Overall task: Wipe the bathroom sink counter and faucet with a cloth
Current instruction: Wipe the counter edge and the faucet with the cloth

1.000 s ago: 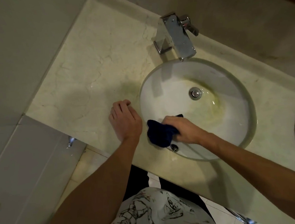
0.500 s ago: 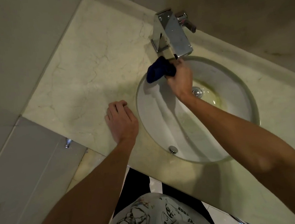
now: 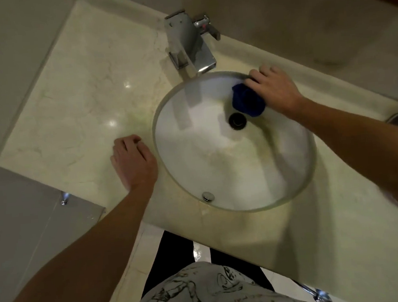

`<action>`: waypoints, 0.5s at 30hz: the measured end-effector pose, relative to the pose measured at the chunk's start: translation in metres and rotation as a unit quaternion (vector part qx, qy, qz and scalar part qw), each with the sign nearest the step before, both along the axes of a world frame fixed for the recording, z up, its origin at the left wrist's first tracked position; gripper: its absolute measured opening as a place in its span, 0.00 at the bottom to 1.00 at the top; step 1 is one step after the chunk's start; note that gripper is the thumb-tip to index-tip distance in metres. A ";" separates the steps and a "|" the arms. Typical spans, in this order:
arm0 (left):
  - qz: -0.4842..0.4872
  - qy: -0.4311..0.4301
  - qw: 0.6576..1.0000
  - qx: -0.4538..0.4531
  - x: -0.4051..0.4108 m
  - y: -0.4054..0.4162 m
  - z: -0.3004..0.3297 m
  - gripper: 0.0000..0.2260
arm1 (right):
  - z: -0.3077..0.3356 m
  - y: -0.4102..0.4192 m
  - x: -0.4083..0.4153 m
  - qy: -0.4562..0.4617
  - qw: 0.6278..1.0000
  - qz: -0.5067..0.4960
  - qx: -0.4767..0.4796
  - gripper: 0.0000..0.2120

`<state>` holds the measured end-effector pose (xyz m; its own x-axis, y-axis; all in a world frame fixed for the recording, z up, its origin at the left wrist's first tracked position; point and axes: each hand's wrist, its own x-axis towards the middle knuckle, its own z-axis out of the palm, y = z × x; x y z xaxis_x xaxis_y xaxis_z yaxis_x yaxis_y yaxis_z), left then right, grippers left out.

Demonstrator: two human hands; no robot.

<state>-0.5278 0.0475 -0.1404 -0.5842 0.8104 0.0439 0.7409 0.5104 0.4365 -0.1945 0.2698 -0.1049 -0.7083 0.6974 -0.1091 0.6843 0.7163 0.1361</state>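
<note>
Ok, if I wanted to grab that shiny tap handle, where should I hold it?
Hold the small lever that sticks out of the faucet on its right side. Pinch its free end, coming from the right and above, since nothing blocks it there. The right hand is closest, but it now grips the blue cloth.

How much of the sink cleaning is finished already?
Done: hard to tell; the cream marble counter shines, but nothing proves it was wiped.
In hand: the right hand presses the dark blue cloth inside the round white basin, near its back rim.
The left hand rests on the counter.
Left: the chrome square faucet, and the yellowish stain beside the drain.
</note>
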 end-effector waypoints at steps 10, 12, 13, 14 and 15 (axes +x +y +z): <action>-0.007 -0.010 0.999 0.048 0.000 -0.003 0.000 0.08 | 0.000 -0.180 0.100 -0.037 0.951 -0.304 -0.044 0.20; -0.010 -0.020 0.998 0.057 0.000 -0.005 -0.002 0.08 | 0.003 -0.216 0.089 -0.030 0.930 -0.361 -0.062 0.18; -0.013 -0.022 0.998 0.061 -0.001 -0.005 -0.002 0.08 | 0.004 -0.233 0.080 -0.021 0.919 -0.388 -0.069 0.18; -0.015 -0.022 0.998 0.064 -0.001 -0.006 -0.003 0.08 | 0.005 -0.248 0.068 -0.007 0.910 -0.408 -0.076 0.18; -0.015 -0.021 0.997 0.067 -0.001 -0.006 -0.002 0.08 | 0.005 -0.264 0.053 0.009 0.904 -0.418 -0.085 0.17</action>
